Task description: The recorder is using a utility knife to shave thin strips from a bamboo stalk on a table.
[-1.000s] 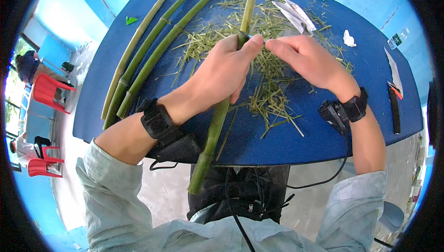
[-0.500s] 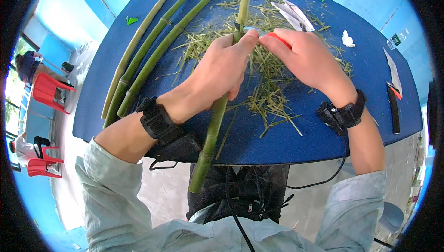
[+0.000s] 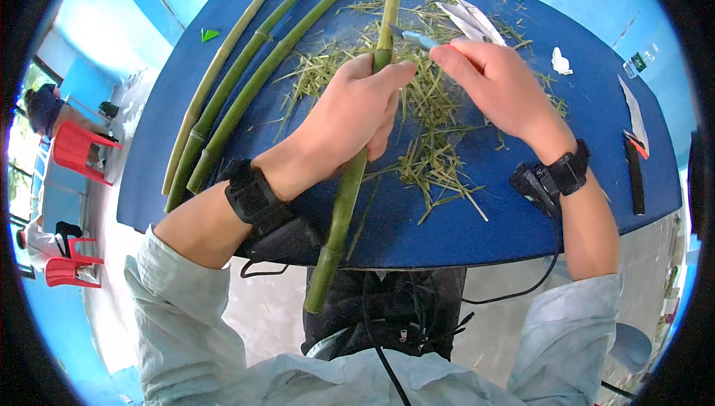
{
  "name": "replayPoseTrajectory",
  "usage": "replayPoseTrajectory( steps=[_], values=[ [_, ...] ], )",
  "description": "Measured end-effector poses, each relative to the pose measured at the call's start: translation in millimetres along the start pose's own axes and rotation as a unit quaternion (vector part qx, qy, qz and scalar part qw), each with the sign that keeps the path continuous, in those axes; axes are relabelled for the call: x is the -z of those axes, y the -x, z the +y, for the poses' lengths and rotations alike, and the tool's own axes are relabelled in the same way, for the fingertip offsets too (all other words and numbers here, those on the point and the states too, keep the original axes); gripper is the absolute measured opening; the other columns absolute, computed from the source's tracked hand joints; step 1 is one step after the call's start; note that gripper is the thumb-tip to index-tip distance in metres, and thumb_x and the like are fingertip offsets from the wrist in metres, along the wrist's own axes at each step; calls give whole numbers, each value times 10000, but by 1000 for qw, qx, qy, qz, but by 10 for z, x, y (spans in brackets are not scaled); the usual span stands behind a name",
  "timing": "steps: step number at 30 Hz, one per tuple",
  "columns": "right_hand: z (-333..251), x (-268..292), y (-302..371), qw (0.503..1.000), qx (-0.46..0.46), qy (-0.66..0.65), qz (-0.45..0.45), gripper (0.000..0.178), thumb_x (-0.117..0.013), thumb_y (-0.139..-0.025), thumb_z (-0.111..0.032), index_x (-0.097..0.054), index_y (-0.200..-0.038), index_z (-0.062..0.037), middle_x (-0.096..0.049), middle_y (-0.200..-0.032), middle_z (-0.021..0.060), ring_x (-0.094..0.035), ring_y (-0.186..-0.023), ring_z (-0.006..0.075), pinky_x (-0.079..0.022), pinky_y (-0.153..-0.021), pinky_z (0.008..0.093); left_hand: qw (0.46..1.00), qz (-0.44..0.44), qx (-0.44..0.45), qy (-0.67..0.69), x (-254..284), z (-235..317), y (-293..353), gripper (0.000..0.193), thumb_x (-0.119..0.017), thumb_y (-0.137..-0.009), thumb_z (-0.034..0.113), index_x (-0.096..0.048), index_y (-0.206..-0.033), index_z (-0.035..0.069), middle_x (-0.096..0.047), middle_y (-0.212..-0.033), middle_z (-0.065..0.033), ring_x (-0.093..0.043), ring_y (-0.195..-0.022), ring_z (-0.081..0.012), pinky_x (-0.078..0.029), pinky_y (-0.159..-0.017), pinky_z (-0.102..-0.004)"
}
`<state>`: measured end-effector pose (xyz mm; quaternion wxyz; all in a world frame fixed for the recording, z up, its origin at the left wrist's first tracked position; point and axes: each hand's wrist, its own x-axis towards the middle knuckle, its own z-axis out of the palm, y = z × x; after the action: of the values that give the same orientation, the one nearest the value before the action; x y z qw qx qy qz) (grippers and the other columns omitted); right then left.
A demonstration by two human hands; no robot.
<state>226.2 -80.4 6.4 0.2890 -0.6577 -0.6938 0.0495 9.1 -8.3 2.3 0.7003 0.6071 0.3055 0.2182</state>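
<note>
The knife (image 3: 418, 39) pinched by the right hand (image 3: 500, 89) has shifted away from the left hand (image 3: 351, 112), whose fingers wrap the stalk (image 3: 339, 231) above the table (image 3: 477, 227), likely light, stiff, best gripped mid-length.

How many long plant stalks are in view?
4: a pale stalk, a middle green stalk and an inner green stalk, lying at left on the table; a fourth stalk in the left hand.

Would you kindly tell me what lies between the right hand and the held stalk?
In the head view, a knife blade extends from the right hand toward the stalk, above green shavings.
</note>
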Motion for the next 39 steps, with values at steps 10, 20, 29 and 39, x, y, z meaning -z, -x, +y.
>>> replayPoseTrajectory(
  steps=[10, 20, 29, 39],
  values=[
    [60, -19, 19, 994, 20, -68, -80, 575, -534, -1111, -506, -587, -826, -9, -446, -612, 116, -407, -573, 213, -369, -563, 402, 998, -14, -19, -58, 35, -11, -6, 490, -589, -1103, 410, -422, -734, 135, -417, -527, 30, -420, -380, -96, -349, -384, -272],
    [43, 41, 37, 978, -6, -149, -143, 576, -525, -1118, -503, -578, -834, -5, -396, -621, 34, -385, -607, 145, -360, -571, 385, 995, -42, -20, -83, 70, -39, -28, 565, -538, -1123, 455, -414, -668, 144, -417, -494, 18, -424, -353, -109, -339, -363, -280],
    [-34, -8, 36, 994, 19, -72, -83, 561, -547, -1101, -509, -639, -867, -8, -497, -626, 135, -473, -586, 225, -400, -577, 407, 996, -16, -19, -86, 65, -81, -35, 564, -497, -1133, 484, -417, -691, 142, -388, -508, 30, -411, -358, -112, -338, -368, -286],
    [25, 0, -14, 999, -19, 18, 24, 590, -550, -1069, -573, -687, -875, -33, -614, -695, 189, -613, -649, 373, -442, -591, 458, 988, 9, -5, -151, -61, 34, 40, 588, -478, -1124, 512, -452, -687, 119, -437, -505, -3, -439, -365, -135, -371, -402, -298]
  ],
)
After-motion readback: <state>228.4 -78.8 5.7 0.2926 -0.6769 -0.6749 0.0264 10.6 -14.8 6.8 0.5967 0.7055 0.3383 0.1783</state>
